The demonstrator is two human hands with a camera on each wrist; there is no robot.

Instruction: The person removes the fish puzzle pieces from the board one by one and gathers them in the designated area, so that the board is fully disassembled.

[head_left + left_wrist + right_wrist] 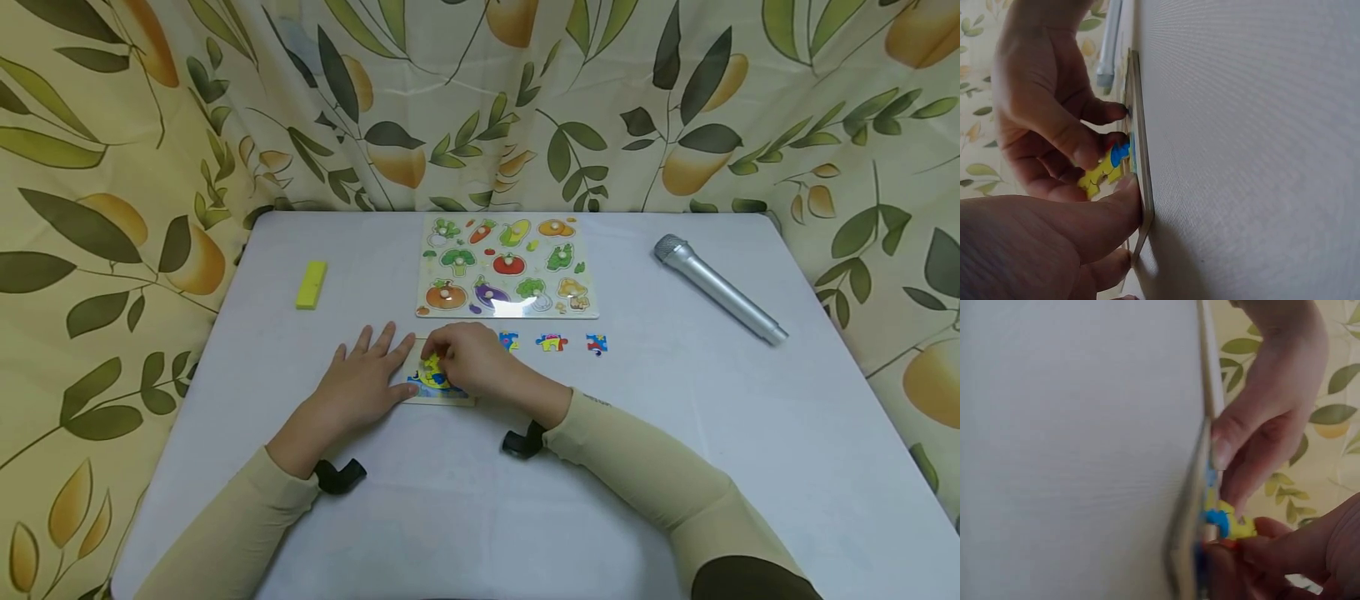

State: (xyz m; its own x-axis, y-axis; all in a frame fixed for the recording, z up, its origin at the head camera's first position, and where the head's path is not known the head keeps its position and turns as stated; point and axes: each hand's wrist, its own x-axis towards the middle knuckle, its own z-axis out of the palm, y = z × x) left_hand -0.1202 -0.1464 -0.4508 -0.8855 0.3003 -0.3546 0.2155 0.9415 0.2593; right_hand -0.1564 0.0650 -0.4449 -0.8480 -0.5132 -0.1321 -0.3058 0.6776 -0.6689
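Fingers (1063,128) of the right hand (477,360) pinch a yellow-and-blue puzzle piece (1108,166), tilted over the puzzle board (444,401), well in from the desk's (420,508) left edge. The left hand (357,387) spreads its fingers, thumb on the board's left side (dark print (597,400) by the right cuff (572,427) is too small to read).

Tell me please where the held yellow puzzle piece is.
In the left wrist view, the yellow puzzle piece is left of centre, held by the right hand, close to the small puzzle board.
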